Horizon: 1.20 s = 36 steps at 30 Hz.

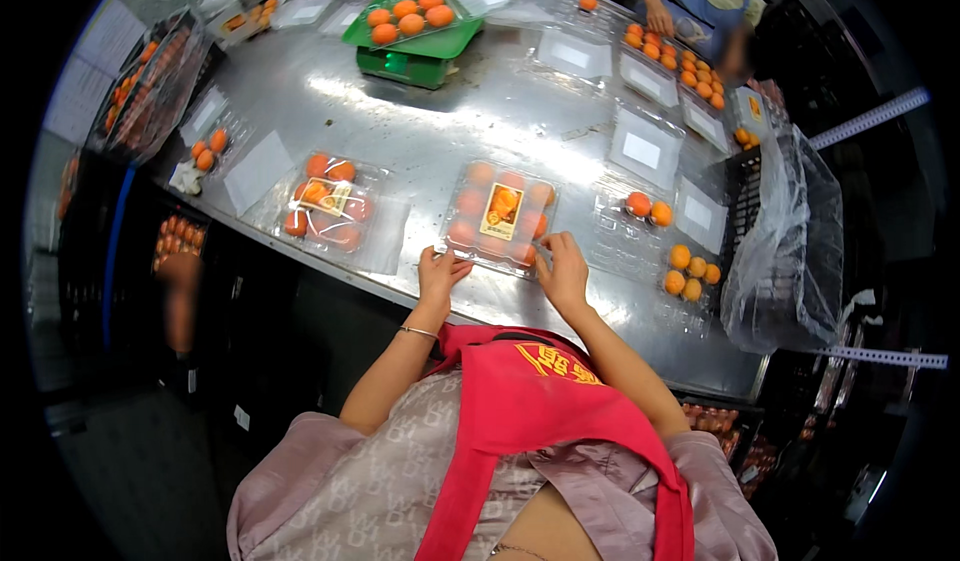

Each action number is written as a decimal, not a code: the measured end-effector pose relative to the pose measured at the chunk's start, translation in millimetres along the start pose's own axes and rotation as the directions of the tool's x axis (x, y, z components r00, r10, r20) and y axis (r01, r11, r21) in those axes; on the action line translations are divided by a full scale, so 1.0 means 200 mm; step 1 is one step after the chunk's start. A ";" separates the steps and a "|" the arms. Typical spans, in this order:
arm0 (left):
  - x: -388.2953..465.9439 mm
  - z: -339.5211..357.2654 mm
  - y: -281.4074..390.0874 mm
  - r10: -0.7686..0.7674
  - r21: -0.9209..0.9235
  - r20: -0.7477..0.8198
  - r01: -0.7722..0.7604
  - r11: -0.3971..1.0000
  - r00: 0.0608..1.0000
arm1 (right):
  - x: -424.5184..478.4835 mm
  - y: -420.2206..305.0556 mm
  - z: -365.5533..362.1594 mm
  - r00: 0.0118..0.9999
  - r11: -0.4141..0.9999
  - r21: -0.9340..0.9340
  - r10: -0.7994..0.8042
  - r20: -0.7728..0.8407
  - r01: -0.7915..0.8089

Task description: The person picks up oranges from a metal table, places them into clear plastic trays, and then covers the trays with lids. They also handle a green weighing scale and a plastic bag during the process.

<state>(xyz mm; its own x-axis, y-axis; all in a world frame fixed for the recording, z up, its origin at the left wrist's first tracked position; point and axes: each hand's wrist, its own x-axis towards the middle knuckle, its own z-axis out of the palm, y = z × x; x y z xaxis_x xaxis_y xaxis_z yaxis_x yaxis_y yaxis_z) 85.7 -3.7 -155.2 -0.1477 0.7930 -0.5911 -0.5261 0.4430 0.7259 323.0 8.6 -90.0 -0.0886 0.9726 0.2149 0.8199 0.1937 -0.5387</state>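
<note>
A clear plastic clamshell box (472, 212) of orange citrus fruits lies on the steel table in front of me, its lid down and a printed picture label (501, 208) on top. My left hand (441, 280) pinches its near left corner between thumb and fingers. At the near right corner, my right hand (564, 272) grips the rim with its fingertips. To the left is a second labelled clamshell (330, 205) of fruit, resting partly on a white sheet. On the right, an open clear tray (611, 220) holds two fruits.
A green weighing scale (405, 66) bears a filled fruit tray (412, 17). Several loose fruits (690, 272) lie near a plastic-lined black crate (787, 238) at right. Across the steel table (480, 118), a person's hand (660, 17) is over filled trays. A film-covered crate (150, 88) stands left.
</note>
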 end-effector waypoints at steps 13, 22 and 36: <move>0.20 -0.07 -0.03 0.101 0.109 -0.116 -0.088 0.990 0.988 | -0.09 0.19 0.35 0.836 0.817 0.178 0.531 0.137 -0.548; 0.77 0.06 0.34 0.172 0.195 0.218 -0.215 0.957 0.961 | 0.17 0.10 0.07 0.900 0.903 0.109 0.425 -0.097 -0.415; 0.48 0.11 -0.01 0.061 0.358 0.126 -0.102 0.928 0.990 | 0.20 0.26 0.20 0.927 0.902 0.219 0.371 0.048 -0.372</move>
<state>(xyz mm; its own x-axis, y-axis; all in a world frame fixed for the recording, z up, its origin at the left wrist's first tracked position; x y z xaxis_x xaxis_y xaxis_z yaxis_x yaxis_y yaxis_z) 92.0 79.8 -205.6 -0.0728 0.8647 -0.4970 -0.1733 0.4798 0.8601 340.6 62.1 -142.2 0.1950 0.9800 -0.0395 0.6488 -0.1591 -0.7442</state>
